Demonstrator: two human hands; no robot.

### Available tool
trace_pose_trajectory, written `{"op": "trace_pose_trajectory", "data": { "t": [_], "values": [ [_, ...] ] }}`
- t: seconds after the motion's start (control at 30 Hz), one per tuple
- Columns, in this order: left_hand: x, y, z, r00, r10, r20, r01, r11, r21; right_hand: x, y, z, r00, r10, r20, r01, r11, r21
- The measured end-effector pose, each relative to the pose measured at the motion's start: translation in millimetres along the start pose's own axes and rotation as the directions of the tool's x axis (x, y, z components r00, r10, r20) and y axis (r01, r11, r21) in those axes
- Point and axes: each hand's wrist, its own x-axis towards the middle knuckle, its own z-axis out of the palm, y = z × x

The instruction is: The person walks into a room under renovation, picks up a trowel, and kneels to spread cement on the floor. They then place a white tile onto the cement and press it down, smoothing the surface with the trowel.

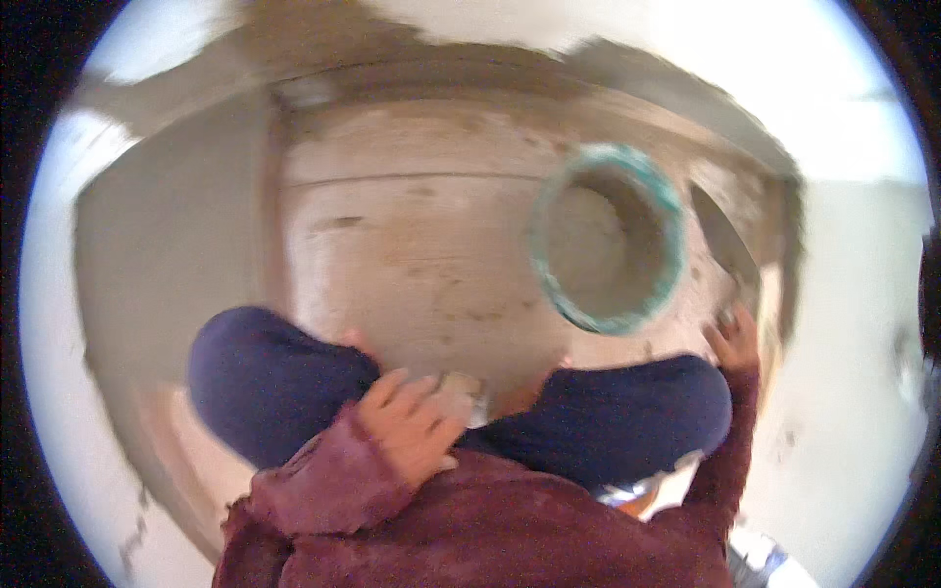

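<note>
My left hand [414, 423] is in front of my body, between my bent knees, its back turned up and its fingers curled. A small pale grey-beige object [459, 392] shows at its fingertips; blur hides what kind it is. Out to the right, beyond my right knee, my right hand [735, 340] is closed round the handle of a trowel. The trowel's long, dark metal blade [723, 233] points away from me, close to the right side of a round bucket. That green-rimmed bucket [546, 279] holds grey wet mortar or plaster.
Smeared, dusty floor [412, 245] lies ahead of my knees. Grey, freshly coated surfaces [176, 225] run along the left, and a patchy grey-and-white wall [333, 44] rises at the back. A pale wall [853, 294] stands close on the right.
</note>
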Motion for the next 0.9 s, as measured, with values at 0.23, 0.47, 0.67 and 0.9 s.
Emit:
{"op": "trace_pose_trajectory", "data": {
  "t": [0.23,0.47,0.67,0.9],
  "values": [
    [24.7,18.9,56.1,0.984,-0.089,-0.154,0.102,0.992,0.076,22.6,-16.2,-41.9,0.980,0.011,0.198,-0.003,0.999,-0.042],
    [-8.0,37.9,70.6,0.976,-0.138,-0.168,0.143,0.990,0.016,66.7,-219.6,21.0,0.429,-0.869,0.247,0.818,0.258,-0.513],
    [-16.5,8.0,75.5,0.976,0.020,-0.215,-0.020,1.000,0.002,108.6,-407.3,119.5,0.492,-0.763,0.419,0.870,0.425,-0.250],
    [-19.4,-20.8,57.7,0.964,0.188,-0.186,-0.204,0.976,-0.076,116.5,-544.9,171.4,0.382,-0.905,0.189,0.830,0.246,-0.500]
  ]
}}
